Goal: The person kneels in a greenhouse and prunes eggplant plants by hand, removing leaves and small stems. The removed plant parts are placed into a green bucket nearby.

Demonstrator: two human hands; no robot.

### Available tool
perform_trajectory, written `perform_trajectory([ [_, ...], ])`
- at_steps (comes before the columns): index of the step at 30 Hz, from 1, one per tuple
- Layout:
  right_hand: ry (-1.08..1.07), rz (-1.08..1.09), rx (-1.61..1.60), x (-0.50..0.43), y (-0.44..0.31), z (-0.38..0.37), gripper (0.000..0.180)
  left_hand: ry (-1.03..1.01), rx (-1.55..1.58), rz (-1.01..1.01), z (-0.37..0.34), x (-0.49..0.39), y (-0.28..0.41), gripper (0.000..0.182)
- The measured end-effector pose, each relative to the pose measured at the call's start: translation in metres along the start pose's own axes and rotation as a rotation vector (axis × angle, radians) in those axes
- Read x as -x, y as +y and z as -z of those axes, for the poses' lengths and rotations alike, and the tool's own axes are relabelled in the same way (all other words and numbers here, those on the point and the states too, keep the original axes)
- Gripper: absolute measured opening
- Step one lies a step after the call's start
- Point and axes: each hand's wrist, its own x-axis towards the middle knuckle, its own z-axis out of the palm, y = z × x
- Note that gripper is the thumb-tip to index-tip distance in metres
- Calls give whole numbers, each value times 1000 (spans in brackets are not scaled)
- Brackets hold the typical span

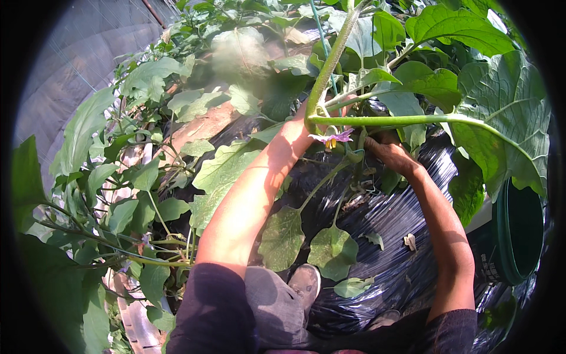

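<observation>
An eggplant plant stands before me, its thick green stem rising at an angle, with a long leaf stalk running to the right. A purple flower with a yellow centre hangs below the fork. My left hand reaches in behind the stem and is largely hidden by it. My right hand is among the lower stems, thumb side towards the main stalk; its fingertips are covered by leaves and shadow. Whether either hand grips something cannot be seen. A teal string runs up along the stem.
Black plastic mulch film covers the ground. A dark green bucket stands at the right, partly behind a large leaf. More leafy plants crowd the left, with grey sheeting beyond. My shoe rests below the lower leaves.
</observation>
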Motion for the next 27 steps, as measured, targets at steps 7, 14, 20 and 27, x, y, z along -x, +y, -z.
perform_trajectory([
  [7, 17, 12, 39, -2, -1, -2, 50, 198, -417, -107, 1, 21, 28, 55],
  [14, -50, -47, 76, -4, -2, 0, 44, 379, -579, -47, -8, 36, 39, 53],
  [20, -121, 106, 289, 1, -10, 5, 31, 508, -779, -318, -7, 41, 42, 54],
  [27, 33, -18, 257, -2, -8, -5, 26, 394, -485, -196, -2, 44, 53, 30],
])
